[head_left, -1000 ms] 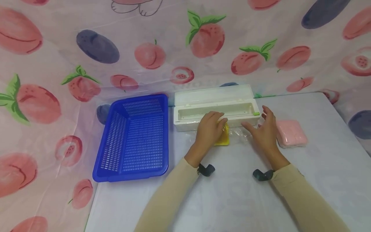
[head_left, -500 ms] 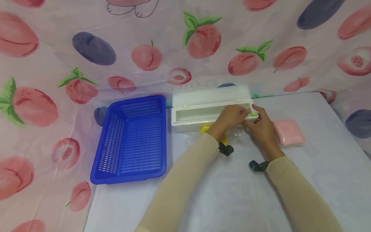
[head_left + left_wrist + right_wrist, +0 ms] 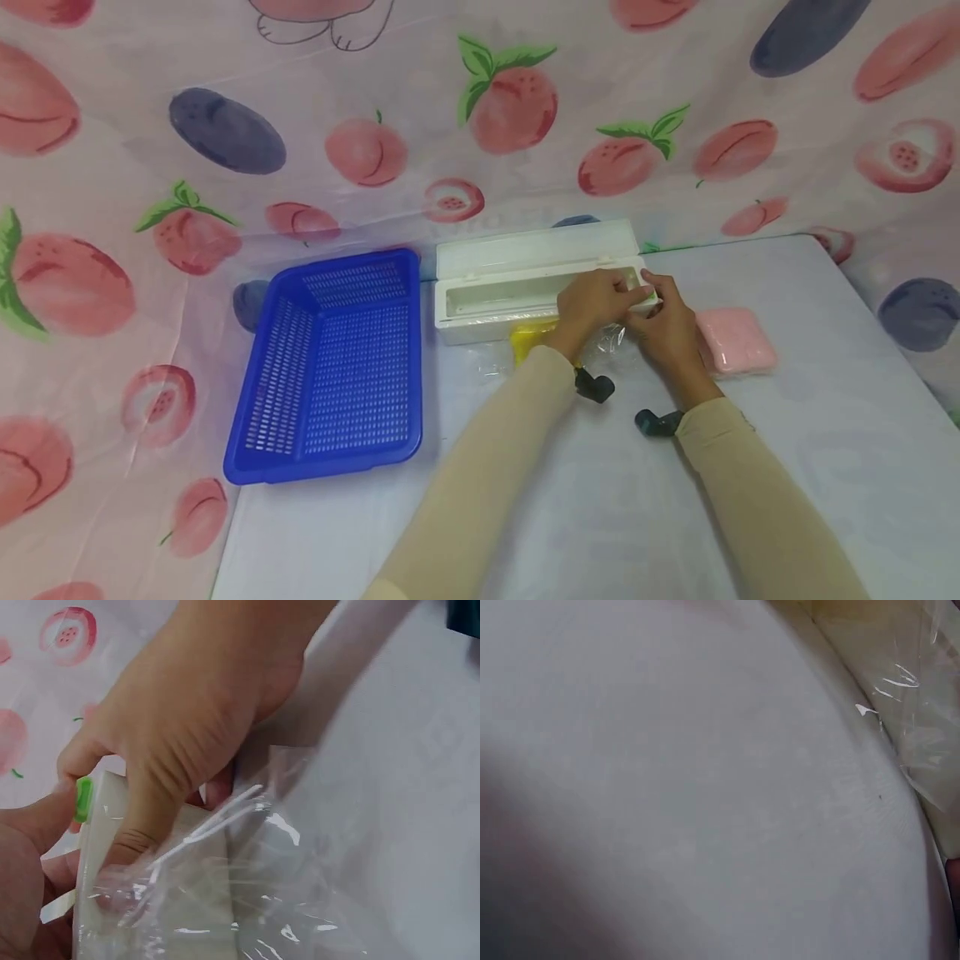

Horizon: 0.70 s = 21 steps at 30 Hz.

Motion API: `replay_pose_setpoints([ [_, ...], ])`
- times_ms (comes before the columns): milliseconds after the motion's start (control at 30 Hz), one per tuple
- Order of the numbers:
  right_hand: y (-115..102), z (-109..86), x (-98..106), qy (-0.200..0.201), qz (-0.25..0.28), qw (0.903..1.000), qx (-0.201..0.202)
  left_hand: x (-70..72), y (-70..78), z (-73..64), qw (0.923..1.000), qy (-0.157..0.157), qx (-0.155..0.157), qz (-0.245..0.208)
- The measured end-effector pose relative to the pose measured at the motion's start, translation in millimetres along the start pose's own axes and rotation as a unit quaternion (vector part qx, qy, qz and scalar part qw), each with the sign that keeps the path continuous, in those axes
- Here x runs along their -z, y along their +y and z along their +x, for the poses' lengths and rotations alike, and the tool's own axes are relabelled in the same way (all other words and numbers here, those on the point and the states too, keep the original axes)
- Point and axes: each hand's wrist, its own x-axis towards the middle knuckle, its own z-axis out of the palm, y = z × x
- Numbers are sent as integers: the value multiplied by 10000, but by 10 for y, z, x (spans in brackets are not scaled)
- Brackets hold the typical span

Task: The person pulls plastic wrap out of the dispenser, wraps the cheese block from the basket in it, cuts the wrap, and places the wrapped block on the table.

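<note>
A long white cling film dispenser box [image 3: 517, 304] lies with its lid [image 3: 536, 247] raised at the back. My right hand [image 3: 667, 329] grips the box's right end, thumb on the front wall, index finger behind the green slide cutter [image 3: 85, 799]. My left hand [image 3: 592, 304] reaches across to that corner. Its thumb presses the green slide cutter and its other fingers are curled below, by a white strip [image 3: 58, 907]. Clear film [image 3: 285, 862] hangs crumpled along the box front. Only white cloth, film and part of the box show in the right wrist view.
A blue perforated basket [image 3: 322, 458] stands to the left of the box. A yellow packet [image 3: 528, 340] lies in front of the box, partly behind my left wrist. The pink wrapped packet [image 3: 738, 340] sits beyond my right hand. Patterned cloth [image 3: 420, 83] forms the back wall.
My left hand has moved from over the yellow packet to the box's right end, its thumb coming onto the green slide cutter. My right hand has closed in on the same end.
</note>
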Motion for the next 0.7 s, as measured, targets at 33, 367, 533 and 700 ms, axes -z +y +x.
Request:
replay_pose_setpoints([
  [33, -3, 0, -4, -12, 36, 10000, 5, -1, -8, 2, 10000, 0, 23, 5],
  [367, -32, 15, -16, -58, 104, 9999, -36, 86, -17, 30, 9981, -321, 479, -233],
  [533, -20, 16, -2, -70, 25, 9999, -142, 146, 45, -2, 9956, -299, 759, -456],
  [700, -9, 15, 10, -151, 18, 9997, -179, 207, 90, -41, 9933, -260, 1051, -406],
])
